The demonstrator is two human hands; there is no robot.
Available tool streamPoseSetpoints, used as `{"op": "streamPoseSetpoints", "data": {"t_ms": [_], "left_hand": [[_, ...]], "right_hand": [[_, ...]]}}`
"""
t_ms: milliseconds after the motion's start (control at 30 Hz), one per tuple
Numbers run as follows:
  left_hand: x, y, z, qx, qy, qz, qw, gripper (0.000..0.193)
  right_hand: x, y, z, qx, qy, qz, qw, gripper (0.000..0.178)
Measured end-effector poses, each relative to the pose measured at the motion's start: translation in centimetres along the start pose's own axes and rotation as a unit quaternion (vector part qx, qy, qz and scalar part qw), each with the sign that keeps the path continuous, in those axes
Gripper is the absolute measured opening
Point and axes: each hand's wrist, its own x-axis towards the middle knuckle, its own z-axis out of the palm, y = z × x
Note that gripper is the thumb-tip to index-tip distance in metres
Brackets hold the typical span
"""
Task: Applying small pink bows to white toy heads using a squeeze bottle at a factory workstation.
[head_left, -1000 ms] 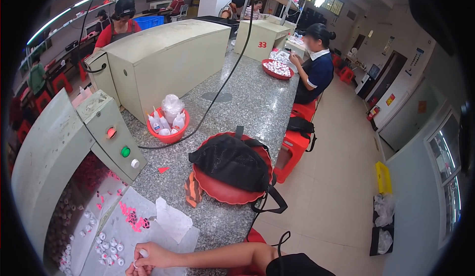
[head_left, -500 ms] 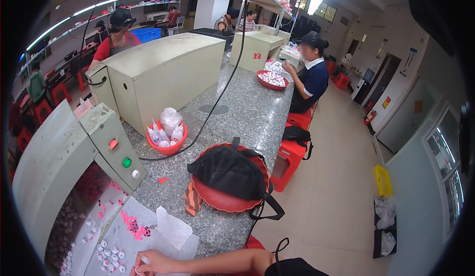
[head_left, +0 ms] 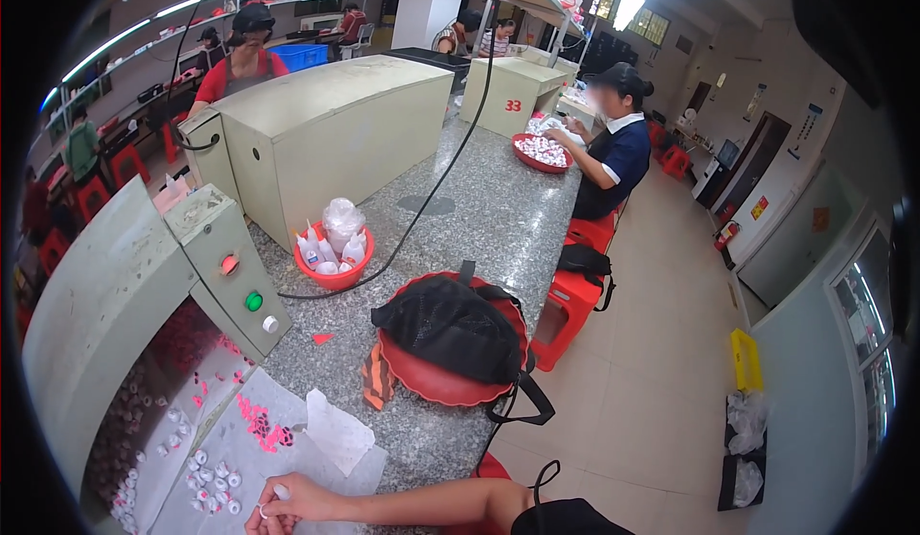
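Object [head_left: 281, 491], white, in right hand [head_left: 297, 500], small rounded pieces [head_left: 221, 484] just left

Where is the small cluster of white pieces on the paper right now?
In the head view, the white cluster is at lower left, on the pale paper, left of the right hand and below the pink pieces.

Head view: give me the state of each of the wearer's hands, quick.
Left hand: cannot be told; not clearly visible.
Right hand: closed, holding a small white piece, partly hidden by fingers.
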Motion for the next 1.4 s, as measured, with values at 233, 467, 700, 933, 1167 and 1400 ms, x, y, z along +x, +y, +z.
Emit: {"op": "streamPoseSetpoints", "data": {"t_ms": [233,467,700,933,1167,1400], "left_hand": [[0.1,-0.4,-0.2,0.021,0.016,0.008,1.0,0.022],[-0.3,0.2,-0.2,-0.001,0.023,-0.022,0.999,0.02],[-0.1,0.1,-0.2,0.005,0.019,-0.02,1.0,0.02],[0.3,-0.2,0.2,-0.043,0.007,0.026,0.999,0.015],[0.0,-0.2,-0.4,-0.003,0.013,-0.003,1.0,0.02],[0.0,-0.8,-0.8,-0.018,0.009,-0.015,1.0,0.018]], "right_hand": [[0.1,0.5,0.0,0.07,-0.01,0.045,0.997,0.017],[-0.3,-0.1,0.4,0.072,-0.019,0.045,0.996,0.014],[0.0,0.1,-0.1,0.074,-0.027,0.072,0.994,0.017],[0.1,0.1,-0.2,0.067,-0.023,0.045,0.996,0.015],[-0.3,-0.4,0.5,0.094,-0.02,0.059,0.994,0.016],[-0.3,-0.4,-0.1,0.089,-0.009,0.043,0.995,0.015]]}}
